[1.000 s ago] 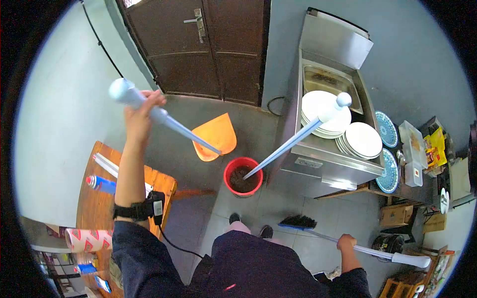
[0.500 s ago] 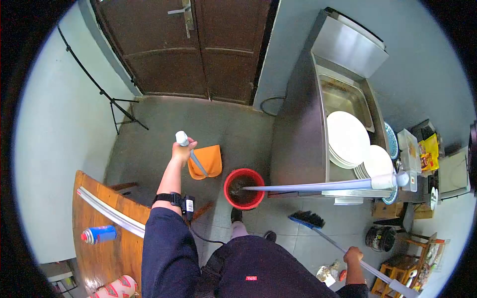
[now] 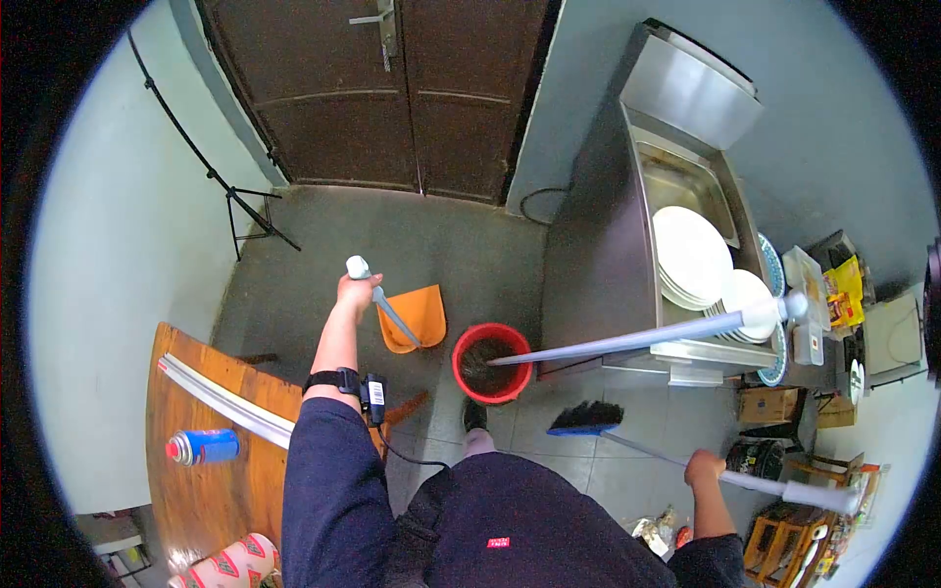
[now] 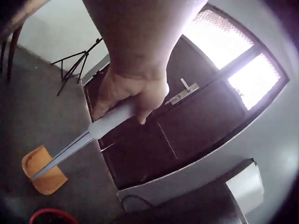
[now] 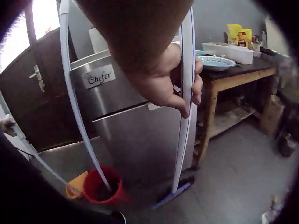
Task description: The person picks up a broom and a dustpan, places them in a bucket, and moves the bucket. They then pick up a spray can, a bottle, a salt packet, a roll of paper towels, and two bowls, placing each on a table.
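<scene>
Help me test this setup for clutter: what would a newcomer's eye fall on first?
Probably the red bucket in the middle of the floor, with a pale pole slanting out of it. Next, perhaps, the orange dustpan just left of it, its handle in the left hand, and the white plates stacked on the steel unit to the right.

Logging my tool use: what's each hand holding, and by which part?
The left hand holds the orange dustpan by the top of its handle; the right hand holds the broom partway along its pole.
</scene>
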Tool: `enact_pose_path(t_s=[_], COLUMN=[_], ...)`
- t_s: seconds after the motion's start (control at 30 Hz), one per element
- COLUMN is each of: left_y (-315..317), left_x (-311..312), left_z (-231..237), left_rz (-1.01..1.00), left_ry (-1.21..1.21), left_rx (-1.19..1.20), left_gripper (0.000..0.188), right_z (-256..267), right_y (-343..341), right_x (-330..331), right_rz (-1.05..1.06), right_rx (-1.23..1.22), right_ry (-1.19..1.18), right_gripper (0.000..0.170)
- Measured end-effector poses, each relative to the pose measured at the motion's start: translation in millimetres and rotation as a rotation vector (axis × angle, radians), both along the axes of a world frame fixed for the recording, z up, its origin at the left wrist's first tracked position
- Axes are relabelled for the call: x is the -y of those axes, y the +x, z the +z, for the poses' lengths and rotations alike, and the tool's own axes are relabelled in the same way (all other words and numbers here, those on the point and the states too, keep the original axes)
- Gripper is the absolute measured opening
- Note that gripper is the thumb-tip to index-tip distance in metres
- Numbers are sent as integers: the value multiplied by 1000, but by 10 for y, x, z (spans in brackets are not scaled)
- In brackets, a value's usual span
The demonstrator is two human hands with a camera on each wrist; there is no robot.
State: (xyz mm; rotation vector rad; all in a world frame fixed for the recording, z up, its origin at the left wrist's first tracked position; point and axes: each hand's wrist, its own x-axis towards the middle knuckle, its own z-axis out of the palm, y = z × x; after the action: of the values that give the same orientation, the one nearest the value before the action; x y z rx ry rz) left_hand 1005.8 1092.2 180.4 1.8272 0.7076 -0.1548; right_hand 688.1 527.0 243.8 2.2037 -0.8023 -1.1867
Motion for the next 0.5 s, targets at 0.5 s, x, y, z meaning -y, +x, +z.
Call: enact_pose_path(t_s=[0.5], left_y=[-2520], left_x=[1606], left_z=[1521], left_rz=[-933], left_ry=[-141], left_rx=[389], left_gripper=[43], right_z=[2076], right_y=[-547], right_x=[-838], right_rz=[753], right_rx=[314], right_ry=[147], right_gripper=[11])
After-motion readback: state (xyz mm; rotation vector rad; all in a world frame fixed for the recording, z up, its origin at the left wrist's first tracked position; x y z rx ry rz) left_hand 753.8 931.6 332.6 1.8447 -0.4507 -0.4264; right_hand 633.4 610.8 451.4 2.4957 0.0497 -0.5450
